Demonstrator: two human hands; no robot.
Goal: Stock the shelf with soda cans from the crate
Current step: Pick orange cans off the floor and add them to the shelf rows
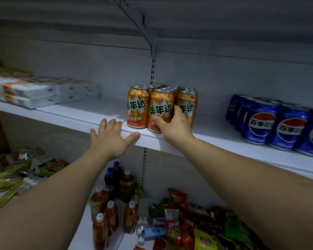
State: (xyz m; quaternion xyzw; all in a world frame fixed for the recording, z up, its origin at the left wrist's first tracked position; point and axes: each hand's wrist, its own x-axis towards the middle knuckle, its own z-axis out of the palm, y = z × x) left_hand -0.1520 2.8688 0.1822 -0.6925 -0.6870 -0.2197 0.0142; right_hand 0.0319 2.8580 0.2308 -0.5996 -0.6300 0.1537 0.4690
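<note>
Several orange soda cans stand in rows on the white shelf (90,112). My right hand (173,123) grips the front middle orange can (160,107) near its base, thumb on the front and fingers round its right side. Another orange can (136,105) stands to its left and one (189,103) to its right. My left hand (109,138) rests flat on the shelf's front edge, fingers spread, holding nothing. The crate is out of view.
Several blue cola cans (260,121) fill the shelf's right side. White packets (43,92) are stacked at the left. On the lower shelf stand drink bottles (112,210), with snack bags (188,222) to their right. A shelf bracket (153,46) hangs above.
</note>
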